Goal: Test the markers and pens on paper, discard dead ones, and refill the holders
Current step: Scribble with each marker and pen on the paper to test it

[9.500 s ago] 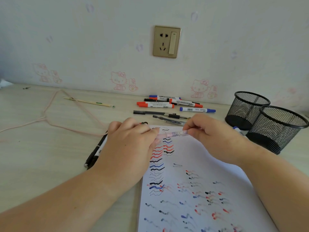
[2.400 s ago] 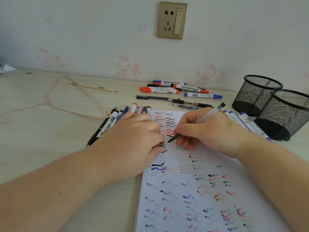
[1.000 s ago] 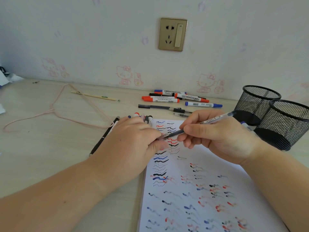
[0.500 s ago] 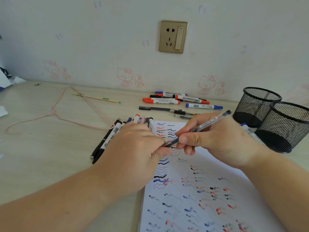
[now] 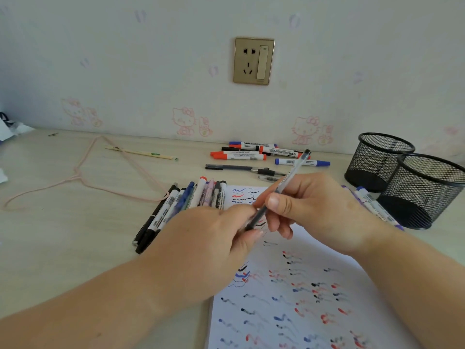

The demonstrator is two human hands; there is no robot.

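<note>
My right hand [image 5: 317, 210] grips a clear gel pen [image 5: 293, 173] by its barrel, with the back end tilted up and away. My left hand [image 5: 214, 238] pinches the pen's dark writing end just above the white test paper [image 5: 309, 306], which is covered in red, blue and black squiggles. The tip itself is hidden by my fingers. A row of several pens and markers [image 5: 181, 205] lies left of the paper. More markers [image 5: 372, 202] lie at its right edge.
Two black mesh holders [image 5: 377, 159] [image 5: 427, 192] stand at the right. Several red, blue and black markers [image 5: 241, 155] and a dark pen [image 5: 236, 168] lie near the wall. A pink wire hanger [image 5: 83, 172] and a thin stick [image 5: 141, 153] lie at the left.
The pen has lifted off the paper and its back end has tilted up. My left fingers have closed on its writing end. The view has shifted slightly.
</note>
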